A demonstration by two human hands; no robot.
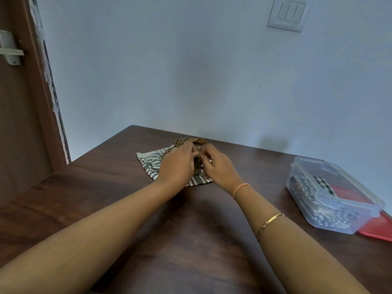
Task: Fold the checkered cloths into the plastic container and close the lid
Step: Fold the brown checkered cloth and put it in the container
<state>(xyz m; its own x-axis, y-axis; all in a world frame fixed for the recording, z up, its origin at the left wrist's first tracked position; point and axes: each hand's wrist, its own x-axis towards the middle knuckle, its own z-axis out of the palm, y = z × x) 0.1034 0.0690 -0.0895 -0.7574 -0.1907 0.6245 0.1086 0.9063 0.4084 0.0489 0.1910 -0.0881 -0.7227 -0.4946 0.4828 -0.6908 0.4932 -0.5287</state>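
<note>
Both hands sit well left of the plastic container (331,221): left hand (177,164) and right hand (218,166) each curl their fingers into the bunched brown checkered cloth (191,142), which lies on a grey-white cloth (148,160) on the surface (191,240). The container stands uncovered with folded cloths inside, its red lid (379,228) at its right. The right hand is nearer it, so the transfer probably runs rightward.

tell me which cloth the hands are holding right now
The brown checkered cloth, bunched up and pinched by the left hand and right hand. The grey-and-white cloth lies spread under it on the table; a third cloth sits inside the plastic container.
</note>
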